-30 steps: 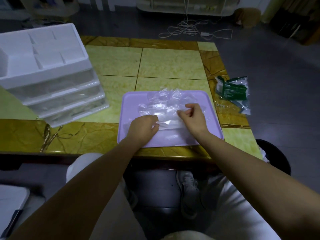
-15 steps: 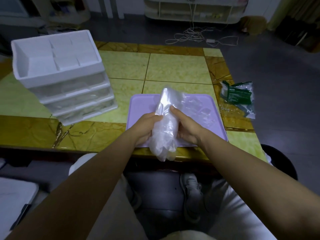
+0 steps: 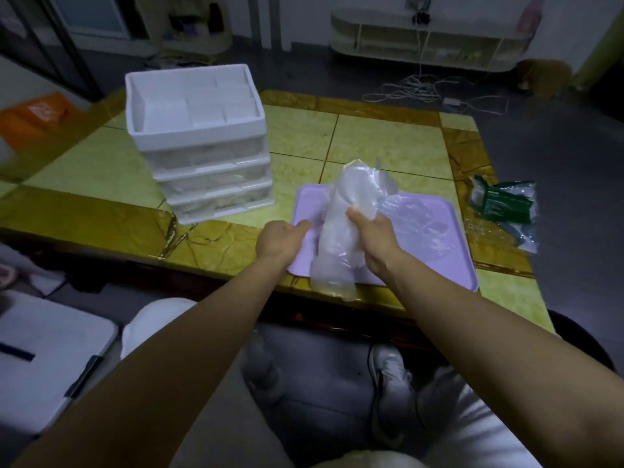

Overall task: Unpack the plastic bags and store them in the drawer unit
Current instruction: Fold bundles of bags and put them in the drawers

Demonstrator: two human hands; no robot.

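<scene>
Spanning most of the view, a table (image 3: 388,143) tiled in yellow-green with a brown marbled border carries everything in play. At its left stands the white drawer unit (image 3: 202,143), three translucent drawers all pushed in beneath an open, compartmented top tray. Toward the near right edge lies a lilac tray (image 3: 452,265) with loose clear plastic bags (image 3: 418,224) spread flat on its right half. Above the tray's left half, a bunched roll of clear bags (image 3: 344,228) is held nearly upright, its lower end hanging past the table's front edge. The right hand (image 3: 374,238) is clamped around the middle of this roll, thumb pressed against the film. The left hand (image 3: 280,239) hovers just left of the roll, fingers loosely curled and holding nothing. Near the far right edge rests a green-printed wrapper (image 3: 503,204), torn open and apart from the tray.
</scene>
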